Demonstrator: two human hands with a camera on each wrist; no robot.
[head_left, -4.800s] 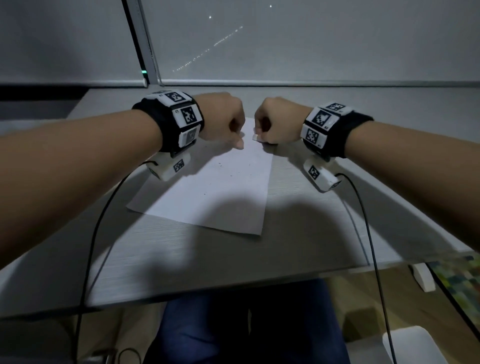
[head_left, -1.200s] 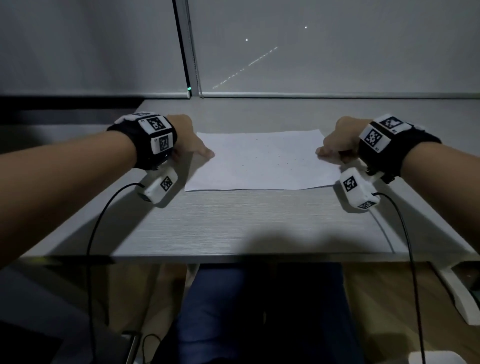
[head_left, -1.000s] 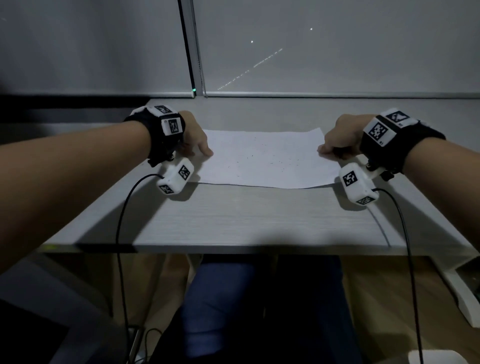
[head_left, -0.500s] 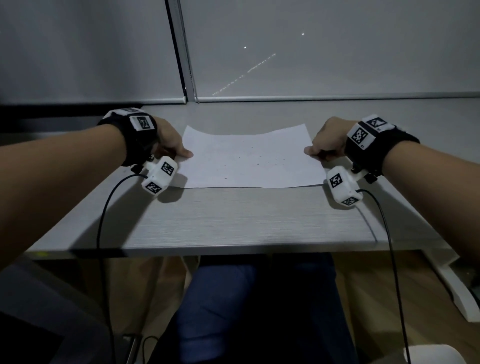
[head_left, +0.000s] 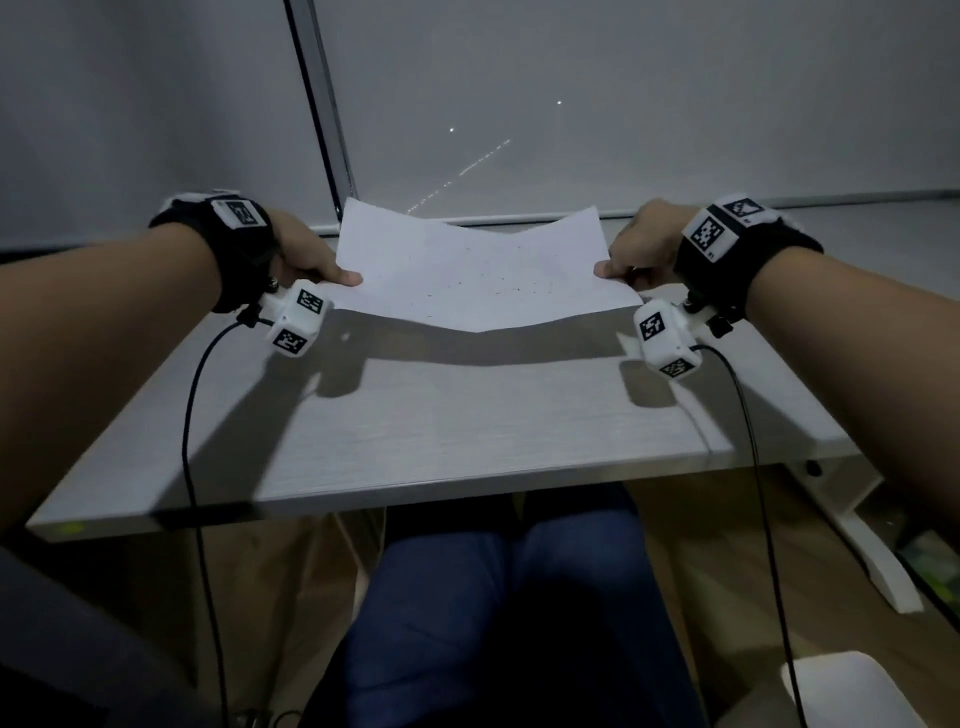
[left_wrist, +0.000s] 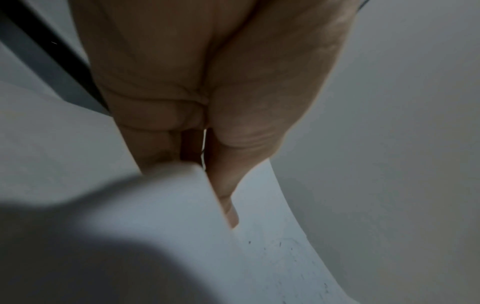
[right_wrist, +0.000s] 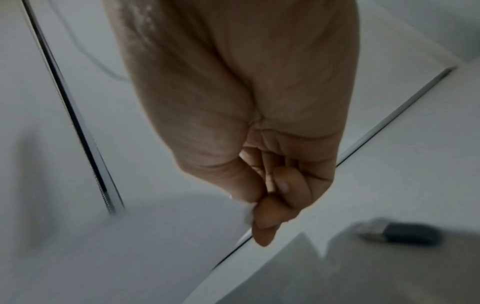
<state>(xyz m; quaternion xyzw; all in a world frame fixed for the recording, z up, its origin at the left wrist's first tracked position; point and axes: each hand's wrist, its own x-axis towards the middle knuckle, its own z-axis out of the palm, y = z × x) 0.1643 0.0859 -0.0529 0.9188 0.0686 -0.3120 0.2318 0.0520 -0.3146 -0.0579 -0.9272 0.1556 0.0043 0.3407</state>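
Observation:
A white sheet of paper (head_left: 472, 270) with faint dark specks hangs in the air above the grey table (head_left: 441, 431), sagging in the middle and casting a shadow below. My left hand (head_left: 311, 260) pinches its left edge, thumb on top. My right hand (head_left: 631, 252) pinches its right edge the same way. In the left wrist view the thumb (left_wrist: 226, 195) lies on the paper (left_wrist: 272, 257). In the right wrist view thumb and fingers (right_wrist: 267, 218) close on the sheet's edge (right_wrist: 155, 236).
A window with a dark vertical frame (head_left: 322, 114) stands behind the table. Black cables (head_left: 195, 467) run from both wrist cameras over the table's front edge. My legs in blue trousers (head_left: 493, 623) are under the table. A small dark object (right_wrist: 400, 233) lies on the table at the right.
The paper lay flat on the table with my hands at its two side edges; both hands now hold it lifted off the surface, and it sags in the middle.

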